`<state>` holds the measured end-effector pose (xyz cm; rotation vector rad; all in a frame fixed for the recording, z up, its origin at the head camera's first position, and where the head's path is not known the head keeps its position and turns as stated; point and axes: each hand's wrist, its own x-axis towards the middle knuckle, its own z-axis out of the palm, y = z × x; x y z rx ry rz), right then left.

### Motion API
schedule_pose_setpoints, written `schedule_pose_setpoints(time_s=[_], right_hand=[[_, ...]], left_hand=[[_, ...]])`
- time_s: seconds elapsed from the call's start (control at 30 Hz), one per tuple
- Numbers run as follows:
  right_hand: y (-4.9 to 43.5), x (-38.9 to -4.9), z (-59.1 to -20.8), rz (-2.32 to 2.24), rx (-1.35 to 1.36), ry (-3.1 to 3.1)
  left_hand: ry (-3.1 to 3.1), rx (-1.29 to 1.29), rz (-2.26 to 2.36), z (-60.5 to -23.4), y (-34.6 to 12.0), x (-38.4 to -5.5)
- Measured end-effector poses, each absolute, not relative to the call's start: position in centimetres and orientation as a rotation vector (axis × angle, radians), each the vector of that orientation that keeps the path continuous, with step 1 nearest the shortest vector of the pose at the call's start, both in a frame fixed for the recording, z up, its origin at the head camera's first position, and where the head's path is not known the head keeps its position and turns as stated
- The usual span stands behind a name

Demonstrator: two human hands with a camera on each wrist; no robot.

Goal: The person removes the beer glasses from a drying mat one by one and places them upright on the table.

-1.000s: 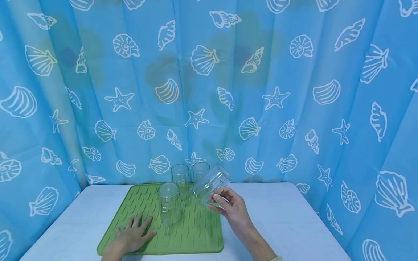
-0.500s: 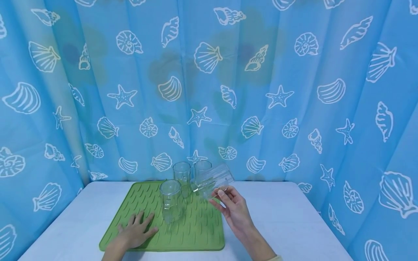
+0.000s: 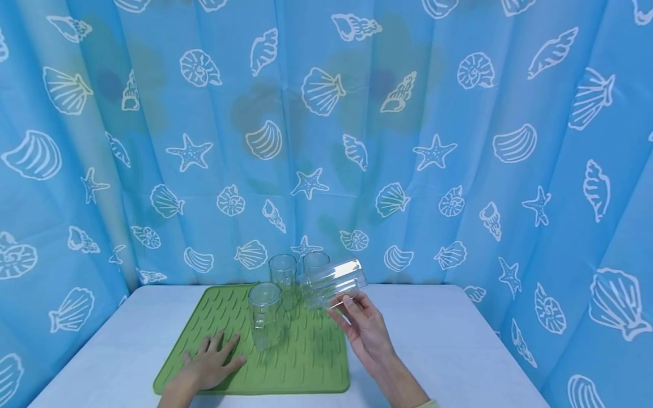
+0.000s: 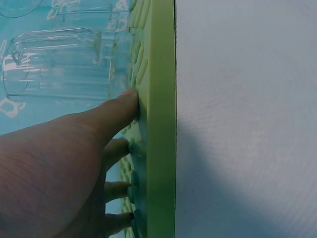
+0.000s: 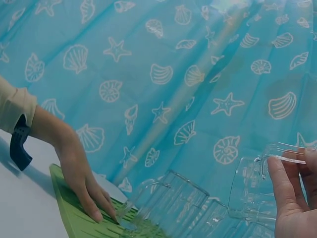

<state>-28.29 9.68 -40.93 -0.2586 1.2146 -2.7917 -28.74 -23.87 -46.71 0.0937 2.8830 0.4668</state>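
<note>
My right hand [image 3: 369, 334] holds a clear glass mug [image 3: 334, 277] above the right rear of a green drying mat [image 3: 301, 371]. The mug is tipped nearly onto its side. In the right wrist view, thumb and fingers pinch its handle [image 5: 287, 152]. With fingers spread, my left hand [image 3: 206, 368] rests on the front left of the mat, just left of an upright glass mug [image 3: 265, 326]. Behind stand two more clear glasses [image 3: 283, 276], [image 3: 315, 262]; the held mug partly covers the right one. The left wrist view shows my left fingertips touching the ridged mat.
The mat lies on a white-covered table [image 3: 428, 340], which extends past it on both sides. Behind the table's rear edge hangs a blue curtain [image 3: 357, 215] printed with shells and starfish. A dark band [image 5: 21, 144] shows at my left wrist.
The mug in my right hand has turned from a diagonal slant to nearly level. My left hand and the standing glasses keep their places, while the head view has shifted slightly.
</note>
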Motion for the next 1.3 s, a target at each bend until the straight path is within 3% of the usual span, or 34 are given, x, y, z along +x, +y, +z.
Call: schedule_pose_setpoints(time_s=[0.57, 1.0, 1.3], right_hand=[[9.8, -28.2, -40.8, -2.806, -0.258, 1.207], [9.8, -28.1, -40.6, -2.814, -0.245, 1.168], [9.8, -28.2, -40.7, -2.832, -0.241, 1.158]], left_hand=[[2.975, 0.14, 0.463, -46.1, -24.2, -29.0], [3.301, -0.041, 0.577, -41.6, -23.8, -27.9], [3.455, 0.207, 0.823, -39.3, -21.1, -27.6]])
